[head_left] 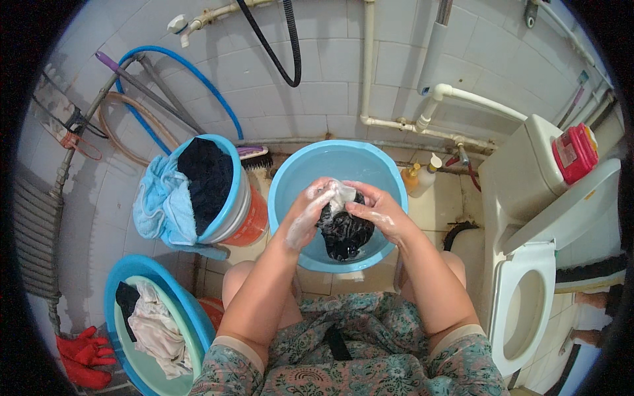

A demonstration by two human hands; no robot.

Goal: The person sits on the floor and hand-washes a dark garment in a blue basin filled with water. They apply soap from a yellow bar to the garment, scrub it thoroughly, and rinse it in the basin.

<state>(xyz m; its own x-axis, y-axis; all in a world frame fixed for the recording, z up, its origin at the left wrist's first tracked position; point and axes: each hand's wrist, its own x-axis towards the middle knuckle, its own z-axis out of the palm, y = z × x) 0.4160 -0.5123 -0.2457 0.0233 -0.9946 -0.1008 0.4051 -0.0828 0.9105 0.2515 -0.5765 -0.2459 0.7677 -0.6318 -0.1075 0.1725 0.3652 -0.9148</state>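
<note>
Blue basin [330, 149] between the knees, water inside. Bucket [246, 218] of dark and light-blue cloth at left, tub [123, 277] with pale cloth below it; washed or waiting, cannot tell. Black garment [345, 237] held over the basin: wet, glossy, crumpled, pale sudsy patch on top. Judged mid-soaping, rinse and wring left. Left hand [309, 207] and right hand [382, 212], foam-streaked: each grip part-closed, fingers curled, pinching the garment's upper end.

Pale tiled walls [333, 69] border cream floor tiles [441, 206].
</note>
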